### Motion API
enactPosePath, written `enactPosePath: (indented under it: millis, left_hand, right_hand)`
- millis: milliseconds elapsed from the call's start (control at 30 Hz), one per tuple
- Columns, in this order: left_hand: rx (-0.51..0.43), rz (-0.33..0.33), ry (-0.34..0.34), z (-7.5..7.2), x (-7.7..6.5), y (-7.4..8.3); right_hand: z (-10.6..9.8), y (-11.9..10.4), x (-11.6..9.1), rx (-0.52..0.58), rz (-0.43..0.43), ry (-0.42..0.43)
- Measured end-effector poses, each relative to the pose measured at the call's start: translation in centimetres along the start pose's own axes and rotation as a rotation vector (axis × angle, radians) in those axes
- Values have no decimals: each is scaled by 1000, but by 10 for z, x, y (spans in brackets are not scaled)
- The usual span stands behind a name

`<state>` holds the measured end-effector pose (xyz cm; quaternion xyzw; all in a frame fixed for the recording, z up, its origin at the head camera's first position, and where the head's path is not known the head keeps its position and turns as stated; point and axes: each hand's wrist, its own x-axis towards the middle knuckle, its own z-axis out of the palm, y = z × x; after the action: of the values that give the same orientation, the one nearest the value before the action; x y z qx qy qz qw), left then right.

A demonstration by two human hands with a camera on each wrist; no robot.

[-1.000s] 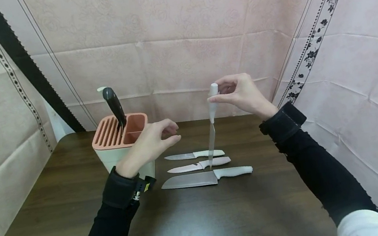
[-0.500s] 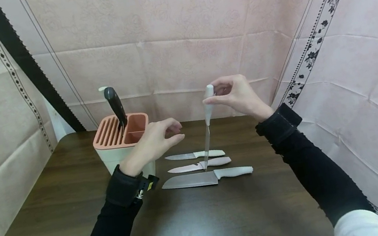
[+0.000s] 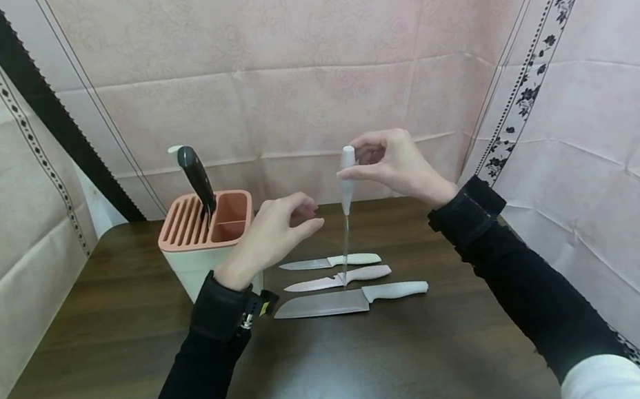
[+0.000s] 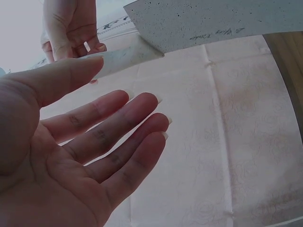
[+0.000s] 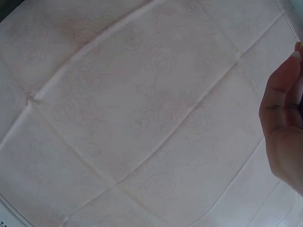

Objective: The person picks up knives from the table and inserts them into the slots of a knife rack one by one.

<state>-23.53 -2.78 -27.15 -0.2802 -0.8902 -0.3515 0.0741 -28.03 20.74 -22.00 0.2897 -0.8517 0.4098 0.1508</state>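
Note:
In the head view my right hand point(image 3: 399, 162) pinches a knife by its white handle point(image 3: 347, 185), blade point(image 3: 346, 241) pointing down in front of the lying knives. My left hand point(image 3: 275, 231) holds nothing, its fingers loosely bent, between the knife block point(image 3: 198, 264) and the held knife. The left wrist view shows this left hand point(image 4: 90, 142) palm toward the camera, with the knife's speckled blade point(image 4: 218, 28) beyond it. On the table lie a paring knife point(image 3: 361, 258), a second small knife point(image 3: 366, 274) and a broad-bladed knife point(image 3: 396, 291), all with pale handles.
The block has an orange slotted top and a white body. A black-handled knife point(image 3: 195, 177) stands in it, with a pale handle tip point(image 3: 175, 149) behind. Patterned cloth point(image 3: 293, 106) hangs around the dark wooden table point(image 3: 354, 375).
My right hand has carried the upright knife a little to the left, and its blade has turned more edge-on. The left hand has shifted slightly right and up. The lying knives have stayed put.

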Motion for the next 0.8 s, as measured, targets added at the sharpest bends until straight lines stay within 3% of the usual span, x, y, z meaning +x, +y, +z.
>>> enactPosePath:
  millis: [333,567,800]
  left_hand:
    - [-77,24,38,12,14,4]
    - [-164,70,126,24,26,3]
    - [-176,113,203,30,32,2]
  right_hand:
    - [6,-5,0,-20,-56,-2]
    - [10,-5,0,0,-65,-3]
    - [13,-8,0,4,-99,-6]
